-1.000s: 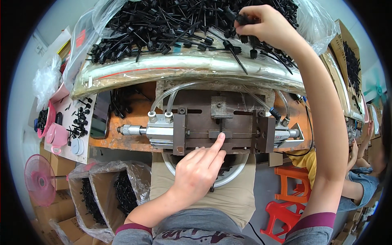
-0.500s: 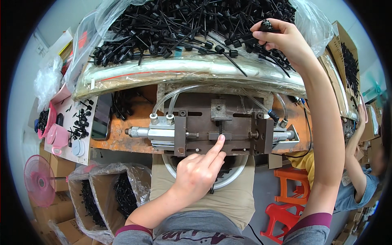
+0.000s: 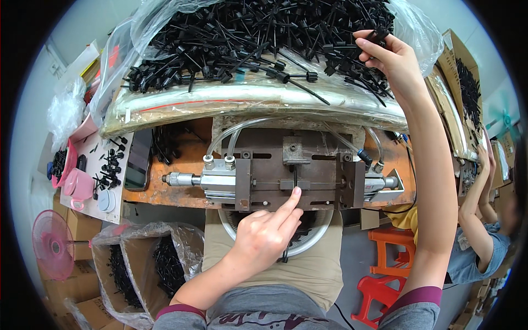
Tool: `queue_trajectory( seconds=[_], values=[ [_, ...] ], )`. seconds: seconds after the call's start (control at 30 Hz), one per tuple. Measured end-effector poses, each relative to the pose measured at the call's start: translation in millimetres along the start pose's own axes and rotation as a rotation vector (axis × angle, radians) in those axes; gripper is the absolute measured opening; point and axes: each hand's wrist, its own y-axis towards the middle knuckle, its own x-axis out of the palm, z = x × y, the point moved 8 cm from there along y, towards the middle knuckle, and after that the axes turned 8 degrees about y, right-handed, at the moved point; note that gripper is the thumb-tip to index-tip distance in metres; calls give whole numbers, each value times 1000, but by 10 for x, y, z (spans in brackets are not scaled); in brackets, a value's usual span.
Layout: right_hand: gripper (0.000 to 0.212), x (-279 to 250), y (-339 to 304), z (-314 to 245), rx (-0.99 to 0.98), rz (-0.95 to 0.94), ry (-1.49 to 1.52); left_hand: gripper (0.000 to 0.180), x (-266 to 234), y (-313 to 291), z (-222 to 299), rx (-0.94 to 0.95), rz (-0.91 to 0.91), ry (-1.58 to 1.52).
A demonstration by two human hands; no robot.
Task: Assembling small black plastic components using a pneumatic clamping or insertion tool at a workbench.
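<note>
My left hand (image 3: 268, 230) reaches over the brown metal fixture (image 3: 264, 148), index finger stretched out and the other fingers loosely curled. That fingertip touches the small middle block (image 3: 287, 184), at the near end of a thin black stem (image 3: 295, 175) set in the fixture. At the pile's right side, my right hand (image 3: 397, 58) is closed, pinching a black plastic piece (image 3: 377, 36) between thumb and fingers. Its exact shape is partly hidden. Below spreads the large pile of black stemmed plastic pieces (image 3: 242, 47) on clear plastic sheeting.
Air cylinders (image 3: 219, 181) with clear hoses flank the fixture. A white-rimmed basket (image 3: 323, 234) sits at my lap. Left are a phone (image 3: 137, 165), a pink cup (image 3: 78, 184), a pink fan (image 3: 53, 246) and lined boxes. Stools (image 3: 393, 247) and another person's arm (image 3: 477, 203) are right.
My right hand has shifted slightly right and down with the black piece in its fingers. Some pieces at the pile's front edge have moved. The left index finger has drawn back slightly.
</note>
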Motion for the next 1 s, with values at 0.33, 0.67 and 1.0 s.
queue_trajectory(
  seconds=[0.33, 0.67, 1.0],
  values=[
    [20, 29, -312, -115, -47, -30, 489, 47, -337, -36, 11, -87, -55, -462],
    [19, 840, -1883, 132, 421, -52, 815, 49, -404, -37, -281, -353, 51, -909],
    [19, 437, -2079, 234, 309, 220, 732, 35, -341, -135, -160, -227, 110, -534]
  ],
)
